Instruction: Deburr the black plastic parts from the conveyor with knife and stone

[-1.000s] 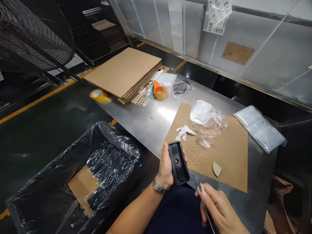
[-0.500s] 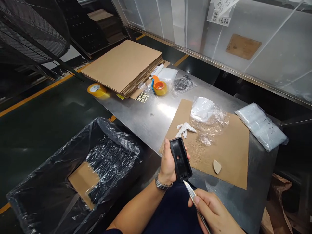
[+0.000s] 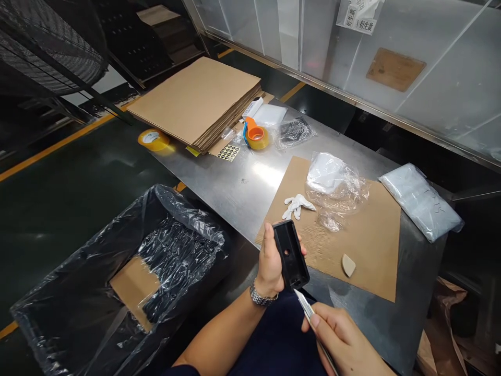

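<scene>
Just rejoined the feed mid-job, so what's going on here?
A person's left hand holds a hollow black part, open side up. The right hand grips a slim knife-like tool, its tip at the part's near end; contact is hard to tell. Beyond, a small beige piece lies on a cardboard sheet on the metal table.

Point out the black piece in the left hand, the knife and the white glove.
Black piece [image 3: 293, 262], head view: its recessed inside.
Knife [image 3: 304, 304], head view: its blade.
White glove [image 3: 299, 204], head view: its middle.
</scene>
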A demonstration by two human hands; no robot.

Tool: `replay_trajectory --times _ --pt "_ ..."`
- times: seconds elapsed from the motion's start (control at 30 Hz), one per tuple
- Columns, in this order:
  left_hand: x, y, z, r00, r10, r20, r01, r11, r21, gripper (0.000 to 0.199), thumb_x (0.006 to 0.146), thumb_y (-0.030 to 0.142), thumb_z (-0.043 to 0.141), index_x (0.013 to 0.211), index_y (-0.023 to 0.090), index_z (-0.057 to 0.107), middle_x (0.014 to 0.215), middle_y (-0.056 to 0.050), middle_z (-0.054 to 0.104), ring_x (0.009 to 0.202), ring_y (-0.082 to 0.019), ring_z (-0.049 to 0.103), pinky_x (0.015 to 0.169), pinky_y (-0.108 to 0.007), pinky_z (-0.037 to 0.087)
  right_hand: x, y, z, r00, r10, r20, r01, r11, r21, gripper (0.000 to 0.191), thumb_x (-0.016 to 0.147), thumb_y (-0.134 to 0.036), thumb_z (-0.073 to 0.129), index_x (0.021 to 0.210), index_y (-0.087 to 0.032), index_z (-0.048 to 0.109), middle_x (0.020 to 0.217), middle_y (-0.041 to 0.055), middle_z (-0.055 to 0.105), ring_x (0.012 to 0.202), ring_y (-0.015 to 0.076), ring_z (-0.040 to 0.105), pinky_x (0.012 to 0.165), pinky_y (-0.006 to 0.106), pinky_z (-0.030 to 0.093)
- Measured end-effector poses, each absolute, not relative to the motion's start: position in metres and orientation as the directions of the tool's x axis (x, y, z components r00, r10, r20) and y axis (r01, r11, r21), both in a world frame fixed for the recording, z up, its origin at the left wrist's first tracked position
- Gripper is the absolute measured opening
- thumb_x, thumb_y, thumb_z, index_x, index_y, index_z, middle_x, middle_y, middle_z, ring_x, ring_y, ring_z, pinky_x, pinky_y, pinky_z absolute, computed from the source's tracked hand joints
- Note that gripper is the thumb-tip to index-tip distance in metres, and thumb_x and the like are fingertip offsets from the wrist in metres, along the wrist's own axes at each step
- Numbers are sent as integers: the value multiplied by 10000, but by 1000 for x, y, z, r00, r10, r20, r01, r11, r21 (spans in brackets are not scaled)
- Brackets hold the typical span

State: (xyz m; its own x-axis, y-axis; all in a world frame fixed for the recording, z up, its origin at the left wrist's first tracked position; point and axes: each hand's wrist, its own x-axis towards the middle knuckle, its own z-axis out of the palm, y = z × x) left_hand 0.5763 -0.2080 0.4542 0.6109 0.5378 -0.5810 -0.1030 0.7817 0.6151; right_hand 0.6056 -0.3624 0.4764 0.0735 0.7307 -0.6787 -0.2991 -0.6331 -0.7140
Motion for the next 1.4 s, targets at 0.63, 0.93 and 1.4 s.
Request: replay_trajectory --times 0.63,0.93,1.4 --pt "577 -212 456 564 634 -529 -186 722 667 479 776 624 368 831 178 532 670 -8 594 489 -139 566 466 -251 434 602 -362 476 91 723 -685 -222 -656 -721 475 858 -600 266 791 -185 487 331 -97 346 286 61 322 332 155 221" --pt "577 -213 457 567 633 -527 -217 732 646 493 752 644 390 823 181 543 669 -4 604 490 -137 570 442 -244 420 600 -359 476 76 717 -692 -277 -652 -706 506 824 -650 279 792 -184 474 325 -104 339 278 58 303 313 152 205" --pt "577 -211 459 579 654 -487 -271 718 641 493 781 623 350 783 177 558 626 -7 594 486 -143 563 440 -246 421 606 -367 478 156 756 -636 -105 -627 -772 424 902 -526 249 830 -189 497 361 -86 352 313 71 382 346 159 258"
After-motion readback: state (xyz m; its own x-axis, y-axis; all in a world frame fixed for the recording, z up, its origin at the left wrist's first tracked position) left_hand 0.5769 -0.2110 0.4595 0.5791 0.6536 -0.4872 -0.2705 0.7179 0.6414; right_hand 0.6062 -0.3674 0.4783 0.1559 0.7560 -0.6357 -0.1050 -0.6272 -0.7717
